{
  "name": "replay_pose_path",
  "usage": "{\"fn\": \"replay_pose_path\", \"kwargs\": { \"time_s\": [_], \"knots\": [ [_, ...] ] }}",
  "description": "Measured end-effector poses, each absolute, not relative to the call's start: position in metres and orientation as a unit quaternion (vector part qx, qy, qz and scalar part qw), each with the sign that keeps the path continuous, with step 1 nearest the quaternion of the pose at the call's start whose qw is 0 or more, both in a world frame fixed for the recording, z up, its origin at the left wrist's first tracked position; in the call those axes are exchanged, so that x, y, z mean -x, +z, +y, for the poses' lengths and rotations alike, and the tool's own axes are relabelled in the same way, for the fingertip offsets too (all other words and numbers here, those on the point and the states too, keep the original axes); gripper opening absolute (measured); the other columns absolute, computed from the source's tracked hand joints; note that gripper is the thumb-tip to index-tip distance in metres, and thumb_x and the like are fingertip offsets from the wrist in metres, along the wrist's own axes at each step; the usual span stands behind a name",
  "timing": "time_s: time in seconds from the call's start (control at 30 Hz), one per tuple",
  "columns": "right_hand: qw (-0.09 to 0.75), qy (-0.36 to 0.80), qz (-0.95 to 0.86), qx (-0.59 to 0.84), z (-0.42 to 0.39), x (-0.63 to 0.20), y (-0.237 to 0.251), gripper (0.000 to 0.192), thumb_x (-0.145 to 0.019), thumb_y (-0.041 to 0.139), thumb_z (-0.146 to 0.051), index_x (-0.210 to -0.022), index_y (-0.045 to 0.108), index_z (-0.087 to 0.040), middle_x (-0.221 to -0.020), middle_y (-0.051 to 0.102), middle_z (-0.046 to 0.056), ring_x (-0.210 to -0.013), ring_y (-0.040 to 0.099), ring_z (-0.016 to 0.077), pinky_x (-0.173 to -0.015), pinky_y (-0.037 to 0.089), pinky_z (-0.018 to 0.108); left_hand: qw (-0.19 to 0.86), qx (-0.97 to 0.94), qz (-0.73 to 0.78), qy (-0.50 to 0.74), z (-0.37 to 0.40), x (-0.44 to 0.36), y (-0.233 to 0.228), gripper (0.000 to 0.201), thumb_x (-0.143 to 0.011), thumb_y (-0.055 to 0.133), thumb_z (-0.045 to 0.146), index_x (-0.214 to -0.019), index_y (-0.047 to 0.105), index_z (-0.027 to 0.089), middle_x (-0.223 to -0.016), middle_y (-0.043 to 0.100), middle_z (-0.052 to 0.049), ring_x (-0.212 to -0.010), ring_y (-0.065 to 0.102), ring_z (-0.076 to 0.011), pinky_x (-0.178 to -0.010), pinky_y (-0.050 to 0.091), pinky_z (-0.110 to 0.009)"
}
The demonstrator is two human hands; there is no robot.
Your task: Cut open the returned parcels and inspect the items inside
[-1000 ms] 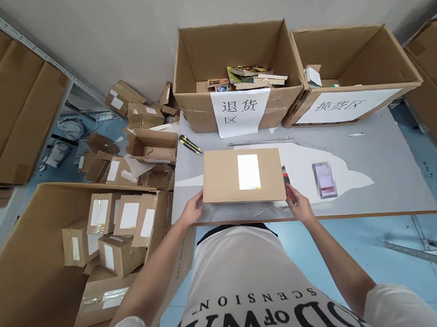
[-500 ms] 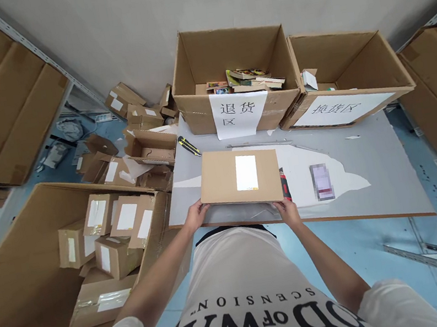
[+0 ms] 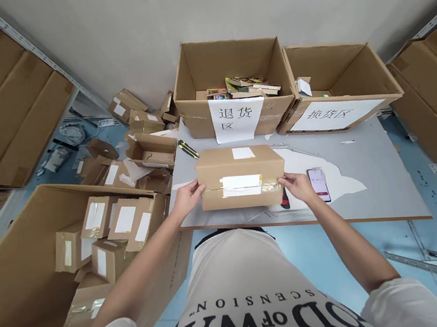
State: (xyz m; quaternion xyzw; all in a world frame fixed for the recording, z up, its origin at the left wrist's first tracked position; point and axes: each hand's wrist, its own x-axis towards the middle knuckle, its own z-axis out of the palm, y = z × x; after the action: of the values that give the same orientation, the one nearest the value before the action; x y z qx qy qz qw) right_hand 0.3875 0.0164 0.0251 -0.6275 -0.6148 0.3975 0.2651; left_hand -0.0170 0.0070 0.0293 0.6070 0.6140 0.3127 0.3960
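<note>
Head view. A taped cardboard parcel point(image 3: 241, 176) (white labels on its top and near face) stands on the grey surface point(image 3: 372, 182) near its front edge. The left hand point(image 3: 188, 198) grips the parcel's left end and the right hand point(image 3: 298, 186) its right end, the two hands set well apart. Just right of the right hand lies a phone point(image 3: 318, 185); a red-handled tool point(image 3: 284, 201) lies partly hidden beneath that hand. A yellow-black utility knife point(image 3: 188, 149) lies behind the parcel.
</note>
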Motion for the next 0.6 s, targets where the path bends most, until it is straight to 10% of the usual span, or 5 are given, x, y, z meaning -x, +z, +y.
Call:
{"fn": "replay_pose_path", "kwargs": {
  "time_s": [0.23, 0.6],
  "knots": [
    [0.207, 0.439, -0.568, 0.665, 0.047, -0.399, 0.043, 0.05, -0.074, 0.061, -0.058, -0.087, 0.075, -0.011, -0.067, 0.071, 0.006, -0.06, 0.064, 0.0185, -0.056, 0.05, 0.027, 0.355, -0.605, 0.655, 0.28, 0.045, 0.008, 0.048, 0.045, -0.079, 0.058, 0.051, -0.102, 0.073, 0.015, -0.102, 0.073, -0.005, -0.093, 0.067, -0.0285, -0.079, 0.051, -0.031],
    [0.207, 0.353, -0.551, 0.727, 0.044, -0.388, 0.018, 0.055, -0.073, 0.057, -0.066, -0.085, 0.076, -0.016, -0.063, 0.071, 0.004, -0.058, 0.064, 0.0187, -0.06, 0.047, 0.028, 0.422, -0.557, 0.658, 0.28, 0.041, -0.006, 0.017, 0.056, -0.07, 0.066, 0.054, -0.108, 0.071, 0.015, -0.097, 0.074, -0.007, -0.093, 0.067, -0.0285, -0.074, 0.05, -0.03]
  ]
}}
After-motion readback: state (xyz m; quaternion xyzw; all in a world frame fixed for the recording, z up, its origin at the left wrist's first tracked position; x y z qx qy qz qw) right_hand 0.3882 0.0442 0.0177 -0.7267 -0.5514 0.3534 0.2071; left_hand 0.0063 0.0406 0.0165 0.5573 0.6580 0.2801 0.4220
